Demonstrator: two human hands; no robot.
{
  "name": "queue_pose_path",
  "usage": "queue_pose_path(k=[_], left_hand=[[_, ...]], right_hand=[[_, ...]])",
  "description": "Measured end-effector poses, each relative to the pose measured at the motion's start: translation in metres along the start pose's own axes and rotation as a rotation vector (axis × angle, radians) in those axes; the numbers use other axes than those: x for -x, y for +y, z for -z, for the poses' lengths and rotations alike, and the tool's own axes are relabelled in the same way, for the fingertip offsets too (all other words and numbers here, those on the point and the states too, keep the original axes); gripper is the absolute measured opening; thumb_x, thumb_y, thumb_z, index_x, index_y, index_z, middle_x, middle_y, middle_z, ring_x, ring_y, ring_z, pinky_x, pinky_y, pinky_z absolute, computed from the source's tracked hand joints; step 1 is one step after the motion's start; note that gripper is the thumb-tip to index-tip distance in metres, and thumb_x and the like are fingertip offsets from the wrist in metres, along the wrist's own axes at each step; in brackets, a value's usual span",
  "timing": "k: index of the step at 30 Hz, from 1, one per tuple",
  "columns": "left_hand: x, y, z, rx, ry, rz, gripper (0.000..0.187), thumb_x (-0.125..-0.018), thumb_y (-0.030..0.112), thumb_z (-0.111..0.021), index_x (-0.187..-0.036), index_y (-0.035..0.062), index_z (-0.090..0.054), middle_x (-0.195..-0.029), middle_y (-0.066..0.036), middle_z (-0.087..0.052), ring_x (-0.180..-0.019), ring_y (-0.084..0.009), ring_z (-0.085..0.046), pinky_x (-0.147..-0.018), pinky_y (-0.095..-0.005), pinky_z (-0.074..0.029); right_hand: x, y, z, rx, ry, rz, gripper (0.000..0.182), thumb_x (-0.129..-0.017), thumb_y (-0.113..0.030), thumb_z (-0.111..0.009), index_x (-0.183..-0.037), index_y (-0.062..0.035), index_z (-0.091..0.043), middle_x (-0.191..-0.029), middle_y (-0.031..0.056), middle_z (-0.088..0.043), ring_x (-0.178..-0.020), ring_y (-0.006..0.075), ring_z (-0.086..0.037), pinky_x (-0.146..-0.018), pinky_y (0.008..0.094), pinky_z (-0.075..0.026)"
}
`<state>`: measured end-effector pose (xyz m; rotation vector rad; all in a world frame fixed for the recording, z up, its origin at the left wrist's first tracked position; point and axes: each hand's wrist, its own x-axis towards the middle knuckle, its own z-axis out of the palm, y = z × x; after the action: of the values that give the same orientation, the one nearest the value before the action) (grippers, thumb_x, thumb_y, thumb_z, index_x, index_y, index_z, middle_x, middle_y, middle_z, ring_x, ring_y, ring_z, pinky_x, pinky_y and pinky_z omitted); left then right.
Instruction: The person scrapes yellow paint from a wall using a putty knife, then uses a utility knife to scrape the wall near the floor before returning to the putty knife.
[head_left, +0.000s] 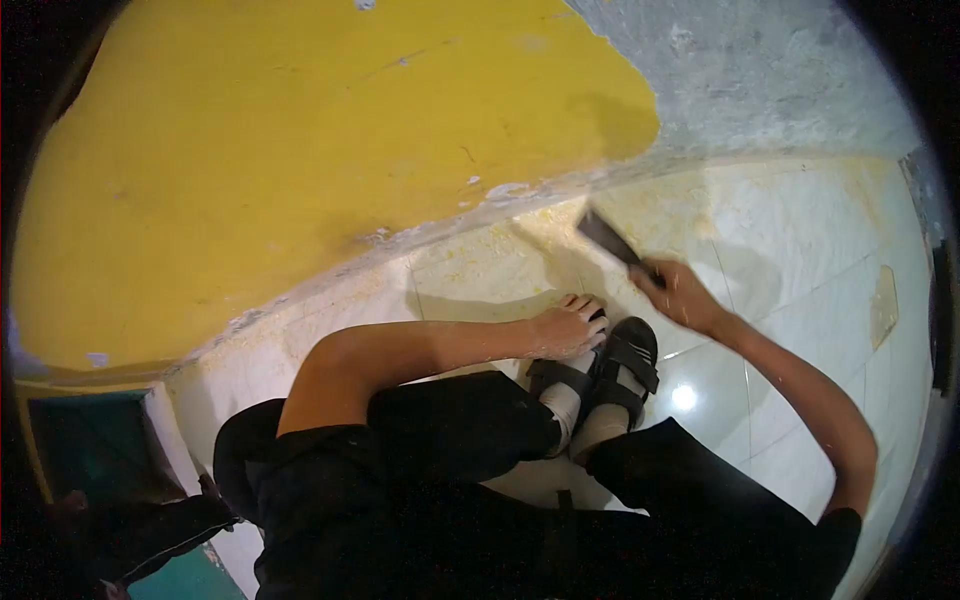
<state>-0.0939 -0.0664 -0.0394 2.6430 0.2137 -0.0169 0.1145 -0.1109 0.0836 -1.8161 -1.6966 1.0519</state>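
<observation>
My right hand (pixel 685 295) is closed round the handle of a scraper (pixel 607 235). The scraper's wide dark blade points up and left, above the floor near the wall's base, and is slightly blurred. My left hand (pixel 568 330) rests over the toe of one black sandal (pixel 560 376), fingers a little bent and apart, with no tool in it. Just right of it is the other sandal (pixel 632 350), on my other foot. In front of me stands a wall with yellow paint (pixel 350 150); at upper right its grey surface (pixel 770 80) is bare, with a ragged paint edge between.
Pale, shiny floor tiles (pixel 790 300) carry yellow flakes (pixel 520 240) along the wall's foot. A flat, yellowish piece (pixel 884 308) lies at the right. At lower left are a frame with a dark green panel (pixel 95 445) and a dark cloth-like item (pixel 160 535).
</observation>
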Motion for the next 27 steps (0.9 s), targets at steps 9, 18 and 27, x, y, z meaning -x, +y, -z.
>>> queue_pose_path(k=[9,18,27], left_hand=[[0.013,0.017,-0.006,-0.064,0.091,-0.005,0.041,-0.093,0.023,-0.048,-0.125,-0.0016,-0.048,-0.140,-0.025,-0.033,-0.133,-0.0400,-0.029,-0.107,-0.0504,-0.029],[-0.010,0.034,0.039,0.462,-0.097,0.208,0.034,-0.092,0.026,-0.051,-0.115,0.0012,-0.052,-0.113,-0.024,-0.055,-0.109,-0.0416,-0.052,-0.094,-0.0474,-0.042],[-0.125,0.040,0.169,1.297,0.851,-0.065,0.042,-0.100,0.038,-0.040,-0.110,-0.0023,-0.048,-0.098,-0.012,-0.059,-0.093,-0.0186,-0.060,-0.080,-0.0309,-0.049]], right_hand=[[0.147,0.063,-0.006,-0.429,-0.062,-0.683,0.026,-0.091,-0.027,-0.056,-0.084,-0.0027,-0.053,-0.057,0.0033,-0.046,-0.046,0.0121,-0.047,-0.042,0.0313,-0.041],[0.107,0.013,0.001,-0.534,0.232,-0.511,0.018,-0.095,-0.022,-0.050,-0.105,-0.0067,-0.049,-0.059,-0.0033,-0.040,-0.046,0.0055,-0.040,-0.040,0.0234,-0.035],[-0.012,-0.071,0.058,-0.765,0.361,-0.092,0.033,-0.100,-0.038,-0.041,-0.089,-0.0085,-0.051,-0.054,-0.0059,-0.038,-0.041,0.0030,-0.032,-0.037,0.0205,-0.026]])
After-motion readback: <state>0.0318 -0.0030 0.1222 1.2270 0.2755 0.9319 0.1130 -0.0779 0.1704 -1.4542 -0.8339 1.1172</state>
